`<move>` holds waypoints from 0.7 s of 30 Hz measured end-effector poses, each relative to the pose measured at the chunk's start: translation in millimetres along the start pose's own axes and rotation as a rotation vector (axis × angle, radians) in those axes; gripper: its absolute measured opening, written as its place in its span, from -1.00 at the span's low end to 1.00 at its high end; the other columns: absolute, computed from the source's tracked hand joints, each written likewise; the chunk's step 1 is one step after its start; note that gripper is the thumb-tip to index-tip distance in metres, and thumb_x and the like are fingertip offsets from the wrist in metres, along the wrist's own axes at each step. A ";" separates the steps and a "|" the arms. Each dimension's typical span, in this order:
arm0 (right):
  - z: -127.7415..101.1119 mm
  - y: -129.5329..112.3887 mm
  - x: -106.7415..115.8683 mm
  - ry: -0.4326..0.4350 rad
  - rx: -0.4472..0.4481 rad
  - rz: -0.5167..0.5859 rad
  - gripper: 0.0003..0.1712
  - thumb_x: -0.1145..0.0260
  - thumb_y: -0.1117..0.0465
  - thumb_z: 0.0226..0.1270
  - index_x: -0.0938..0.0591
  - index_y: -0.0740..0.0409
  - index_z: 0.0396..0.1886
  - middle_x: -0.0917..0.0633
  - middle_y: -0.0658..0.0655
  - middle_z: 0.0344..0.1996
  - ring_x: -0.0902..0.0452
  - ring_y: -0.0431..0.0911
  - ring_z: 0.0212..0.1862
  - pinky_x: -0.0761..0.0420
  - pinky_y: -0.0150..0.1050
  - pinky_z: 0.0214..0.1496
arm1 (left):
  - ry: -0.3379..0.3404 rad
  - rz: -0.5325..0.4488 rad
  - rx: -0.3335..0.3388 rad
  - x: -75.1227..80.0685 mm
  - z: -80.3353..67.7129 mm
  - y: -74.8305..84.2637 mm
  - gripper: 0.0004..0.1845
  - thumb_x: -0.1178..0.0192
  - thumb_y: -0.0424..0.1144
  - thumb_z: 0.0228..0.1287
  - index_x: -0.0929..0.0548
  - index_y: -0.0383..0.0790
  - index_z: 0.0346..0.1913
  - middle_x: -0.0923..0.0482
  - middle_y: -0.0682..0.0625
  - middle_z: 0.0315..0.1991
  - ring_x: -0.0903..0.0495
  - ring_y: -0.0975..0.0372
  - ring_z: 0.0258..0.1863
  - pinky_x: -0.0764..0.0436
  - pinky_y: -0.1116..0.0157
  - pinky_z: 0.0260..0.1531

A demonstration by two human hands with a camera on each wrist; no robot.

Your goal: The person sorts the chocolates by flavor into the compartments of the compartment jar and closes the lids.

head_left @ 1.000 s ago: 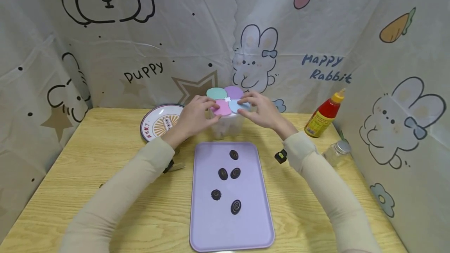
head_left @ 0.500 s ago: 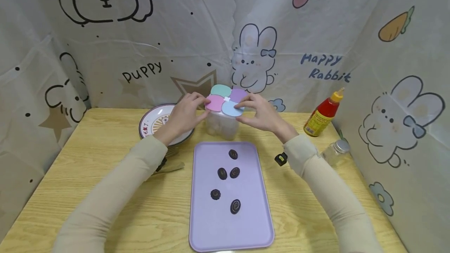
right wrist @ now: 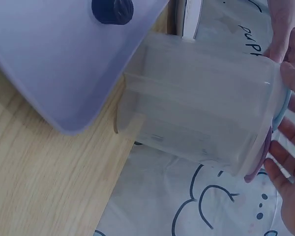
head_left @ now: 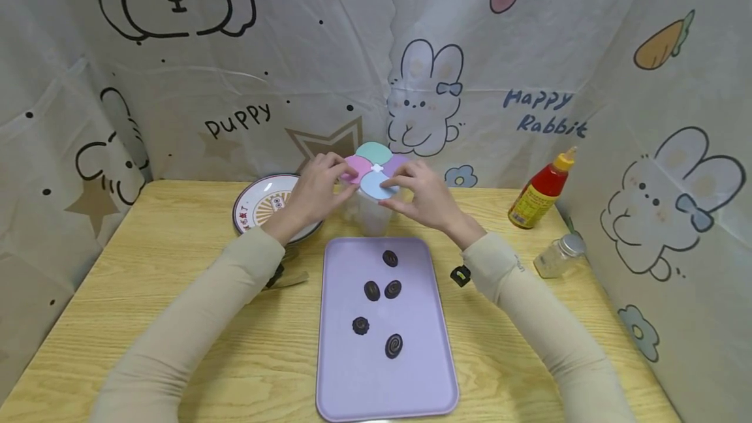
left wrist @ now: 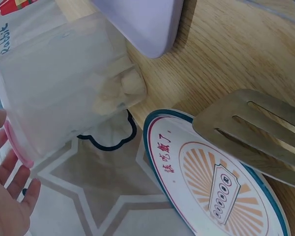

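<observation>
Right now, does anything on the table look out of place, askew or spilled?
Nothing spilled or damaged. The clear plastic container with the four-colour petal lid stands upright between both hands; five dark cookies lie loosely scattered on the lilac tray.

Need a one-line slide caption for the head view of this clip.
Both hands, left hand and right hand, grip the four-coloured lid of a clear container behind a purple tray bearing five dark cookies.

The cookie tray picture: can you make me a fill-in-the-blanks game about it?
1. The purple tray holds ___ dark cookies.
2. The left hand and the right hand touch the container with a ___-petal lid.
3. The sauce bottle with the yellow cap is ___.
4. A slotted metal spatula rests on the ___.

Missing words: five; four; red; plate
</observation>
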State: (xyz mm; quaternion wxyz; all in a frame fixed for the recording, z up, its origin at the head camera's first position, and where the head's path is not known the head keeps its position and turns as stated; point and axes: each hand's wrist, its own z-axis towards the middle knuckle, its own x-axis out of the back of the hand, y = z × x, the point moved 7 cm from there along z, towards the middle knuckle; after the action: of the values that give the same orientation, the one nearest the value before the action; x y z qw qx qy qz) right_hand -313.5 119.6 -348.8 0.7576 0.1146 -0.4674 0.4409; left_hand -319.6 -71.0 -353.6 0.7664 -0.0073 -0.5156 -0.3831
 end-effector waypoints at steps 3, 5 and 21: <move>1.4 -4.0 -1.2 -0.025 0.028 0.033 -0.65 -0.63 0.04 0.20 -0.84 0.10 -0.08 -0.73 0.14 -0.11 -0.58 0.03 -0.01 -0.58 -0.09 0.05 | -0.013 -0.007 0.010 0.3 -0.8 -1.1 -0.77 -0.37 -0.16 0.41 -0.77 -0.23 -0.02 -0.64 -0.18 0.05 -0.55 -0.07 0.11 -0.52 0.01 0.21; 3.0 -5.5 -1.2 -0.037 0.058 0.048 -0.65 -0.63 0.05 0.21 -0.83 0.12 -0.08 -0.74 0.16 -0.07 -0.61 0.05 0.05 -0.61 -0.06 0.12 | -0.023 -0.011 0.012 -0.2 -0.8 -2.1 -0.77 -0.37 -0.16 0.42 -0.76 -0.22 -0.01 -0.64 -0.17 0.06 -0.55 -0.06 0.13 -0.52 0.01 0.23; 9.3 0.4 0.5 0.004 0.218 0.013 -0.72 -0.62 0.11 0.15 -0.83 0.11 -0.17 -0.82 0.13 -0.09 -0.74 0.03 0.01 -0.72 -0.09 0.13 | -0.045 0.004 0.011 1.0 0.4 -2.5 -0.77 -0.36 -0.12 0.44 -0.77 -0.19 -0.02 -0.66 -0.16 0.11 -0.56 -0.07 0.16 -0.53 0.00 0.26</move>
State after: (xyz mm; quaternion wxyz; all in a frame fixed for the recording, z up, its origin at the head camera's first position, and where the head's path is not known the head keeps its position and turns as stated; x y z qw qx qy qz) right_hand -319.4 114.6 -343.5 0.7386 0.1925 -0.4160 0.4943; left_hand -321.2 -73.2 -353.6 0.7554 -0.0128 -0.5348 -0.3784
